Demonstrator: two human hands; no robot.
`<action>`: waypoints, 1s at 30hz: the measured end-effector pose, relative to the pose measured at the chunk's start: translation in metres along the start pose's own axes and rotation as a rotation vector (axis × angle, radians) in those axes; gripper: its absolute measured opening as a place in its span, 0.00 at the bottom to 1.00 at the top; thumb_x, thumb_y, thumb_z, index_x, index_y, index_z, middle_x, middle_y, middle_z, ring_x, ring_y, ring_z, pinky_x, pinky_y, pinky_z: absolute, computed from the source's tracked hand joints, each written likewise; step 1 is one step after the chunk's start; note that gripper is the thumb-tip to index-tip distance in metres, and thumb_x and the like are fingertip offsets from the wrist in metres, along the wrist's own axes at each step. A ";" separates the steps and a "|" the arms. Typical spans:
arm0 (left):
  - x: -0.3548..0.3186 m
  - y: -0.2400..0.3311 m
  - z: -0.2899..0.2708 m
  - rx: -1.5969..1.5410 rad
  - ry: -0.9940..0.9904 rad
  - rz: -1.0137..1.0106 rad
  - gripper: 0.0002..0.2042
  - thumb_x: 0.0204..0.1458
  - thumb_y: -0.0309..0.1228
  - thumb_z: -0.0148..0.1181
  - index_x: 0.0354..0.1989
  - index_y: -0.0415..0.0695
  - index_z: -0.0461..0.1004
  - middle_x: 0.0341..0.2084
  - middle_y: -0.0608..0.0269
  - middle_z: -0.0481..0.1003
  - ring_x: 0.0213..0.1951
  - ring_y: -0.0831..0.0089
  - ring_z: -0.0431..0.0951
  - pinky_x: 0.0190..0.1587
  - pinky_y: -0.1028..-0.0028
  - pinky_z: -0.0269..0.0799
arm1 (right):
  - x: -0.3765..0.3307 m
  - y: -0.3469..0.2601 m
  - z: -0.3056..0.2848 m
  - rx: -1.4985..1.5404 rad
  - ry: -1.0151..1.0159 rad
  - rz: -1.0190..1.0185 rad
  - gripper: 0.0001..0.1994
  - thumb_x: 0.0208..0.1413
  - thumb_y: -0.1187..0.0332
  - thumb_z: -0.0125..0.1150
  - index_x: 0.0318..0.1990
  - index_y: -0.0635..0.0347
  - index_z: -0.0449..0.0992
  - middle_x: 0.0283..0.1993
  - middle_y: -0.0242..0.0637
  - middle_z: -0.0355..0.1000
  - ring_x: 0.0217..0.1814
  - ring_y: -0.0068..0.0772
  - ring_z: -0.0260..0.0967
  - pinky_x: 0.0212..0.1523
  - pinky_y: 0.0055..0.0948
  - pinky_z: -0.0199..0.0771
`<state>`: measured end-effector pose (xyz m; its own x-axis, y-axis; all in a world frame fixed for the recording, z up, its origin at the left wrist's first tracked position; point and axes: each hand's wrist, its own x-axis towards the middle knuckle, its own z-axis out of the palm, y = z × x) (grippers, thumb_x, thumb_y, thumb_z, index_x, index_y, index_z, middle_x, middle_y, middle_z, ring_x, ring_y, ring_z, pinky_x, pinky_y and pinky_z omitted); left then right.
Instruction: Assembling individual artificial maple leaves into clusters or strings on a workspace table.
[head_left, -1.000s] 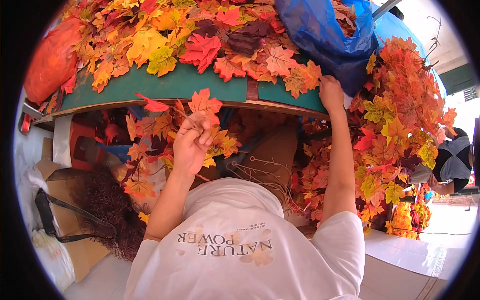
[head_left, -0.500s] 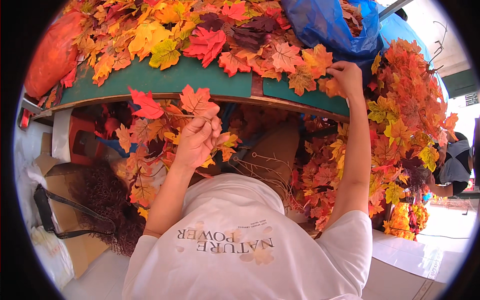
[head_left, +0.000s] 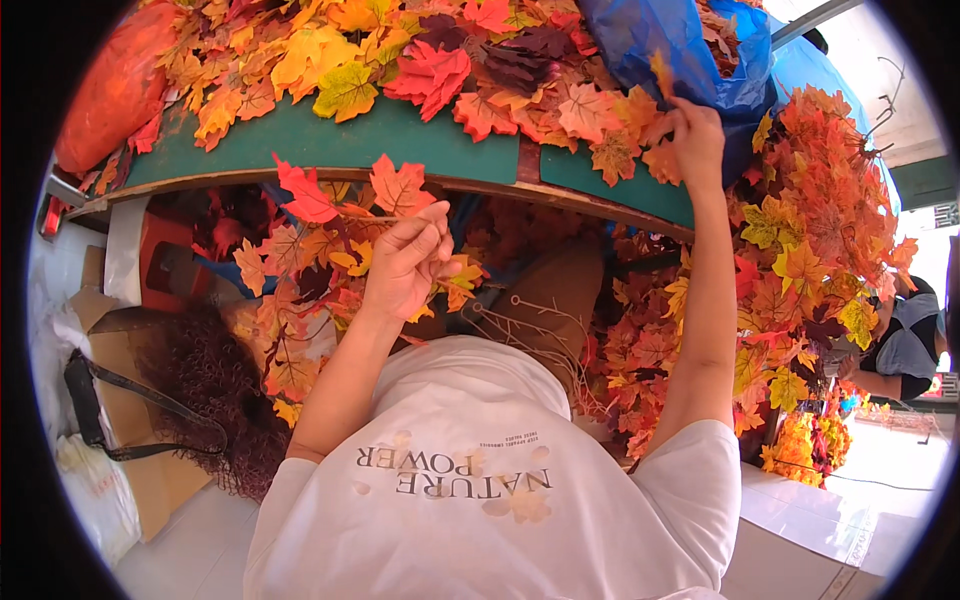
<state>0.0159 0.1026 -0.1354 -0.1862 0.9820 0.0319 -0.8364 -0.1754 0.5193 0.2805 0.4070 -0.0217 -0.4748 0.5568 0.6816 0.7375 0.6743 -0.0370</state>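
My left hand (head_left: 405,265) is closed in a pinch on the thin brown stem of an artificial maple branch (head_left: 398,188), in front of the table edge. Red and orange fabric leaves stand up from it beyond my fingers; more leaves hang below the hand, and I cannot tell which belong to this branch. At the right end of the leaf pile, my right hand (head_left: 697,148) has its fingertips together on an orange artificial maple leaf (head_left: 662,163). Loose yellow, red, orange and dark purple leaves (head_left: 310,60) cover the back of the green table (head_left: 240,160).
A blue plastic bag (head_left: 640,40) with leaves stands behind my right hand. Finished-looking leaf branches (head_left: 820,240) hang at the right. Bare brown stems (head_left: 540,335) lie across my lap. At left are a cardboard box (head_left: 165,490) and dark curly foliage (head_left: 200,400). Another person (head_left: 900,340) is far right.
My right hand has drawn its fingers together over the leaves and an orange leaf now sticks up by them. My left hand with the branch has shifted slightly right and up.
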 end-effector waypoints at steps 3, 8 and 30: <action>0.000 -0.002 0.003 -0.001 0.034 0.003 0.13 0.56 0.24 0.52 0.49 0.37 0.70 0.35 0.65 0.70 0.33 0.76 0.75 0.36 0.72 0.82 | 0.001 -0.011 -0.003 0.385 -0.050 0.361 0.09 0.56 0.73 0.55 0.42 0.64 0.76 0.34 0.40 0.73 0.33 0.29 0.74 0.34 0.28 0.74; -0.006 -0.005 0.012 0.049 0.188 -0.010 0.15 0.53 0.23 0.56 0.50 0.40 0.69 0.30 0.65 0.72 0.33 0.74 0.77 0.35 0.70 0.80 | -0.013 -0.086 -0.021 1.239 0.125 0.660 0.09 0.53 0.76 0.60 0.42 0.67 0.73 0.38 0.34 0.73 0.34 0.25 0.73 0.36 0.22 0.77; -0.009 -0.007 0.026 0.096 0.271 0.026 0.18 0.47 0.16 0.59 0.45 0.44 0.64 0.25 0.62 0.73 0.25 0.72 0.77 0.29 0.74 0.79 | -0.128 -0.265 0.018 1.948 -0.306 1.157 0.09 0.56 0.66 0.59 0.35 0.65 0.74 0.30 0.34 0.73 0.22 0.19 0.67 0.19 0.18 0.68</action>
<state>0.0370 0.0970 -0.1177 -0.3483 0.9206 -0.1763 -0.7795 -0.1800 0.5999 0.1372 0.1659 -0.1128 -0.5085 0.8296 -0.2307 -0.4459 -0.4829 -0.7536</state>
